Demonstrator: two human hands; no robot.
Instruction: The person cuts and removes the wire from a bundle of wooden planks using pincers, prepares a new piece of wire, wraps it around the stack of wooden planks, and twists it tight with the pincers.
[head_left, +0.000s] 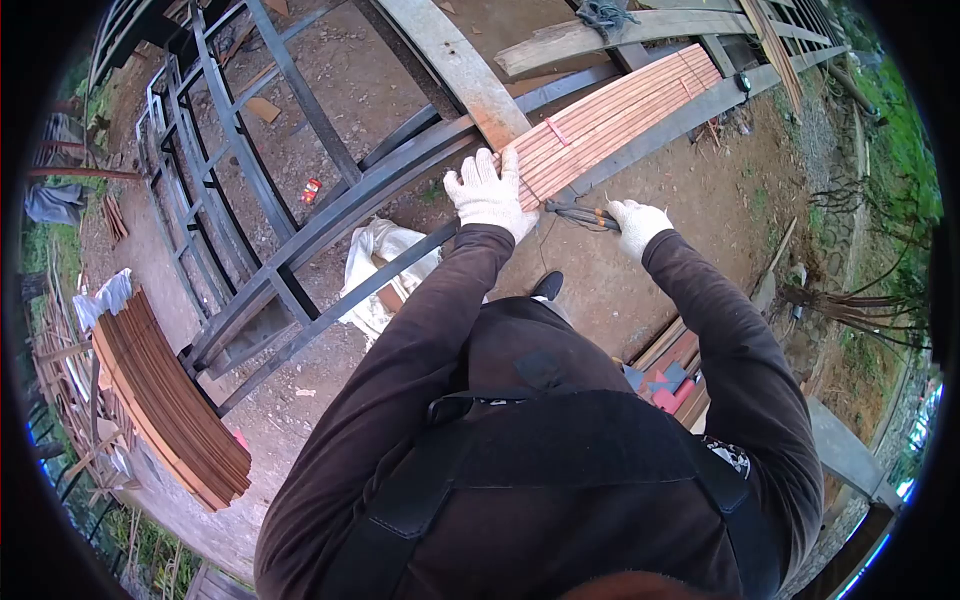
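Observation:
A bundle of reddish-brown strips (610, 110) lies across metal beams, tied with a pink band and thin wire. My left hand (488, 190), in a white glove, rests on the near left end of the bundle with its fingers spread. In a white glove too, my right hand (638, 225) is closed on the handles of pincers (585, 214). The jaws of the pincers are at the bundle's near end, beside a thin wire. Whether the jaws grip the wire cannot be made out.
Dark metal frames (270, 200) stand at the left. A second stack of brown strips (165, 400) lies at the lower left. A white sack (385, 255) is under a beam. Thin branches (860, 300) stick out at the right. A red packet (311, 190) lies on the ground.

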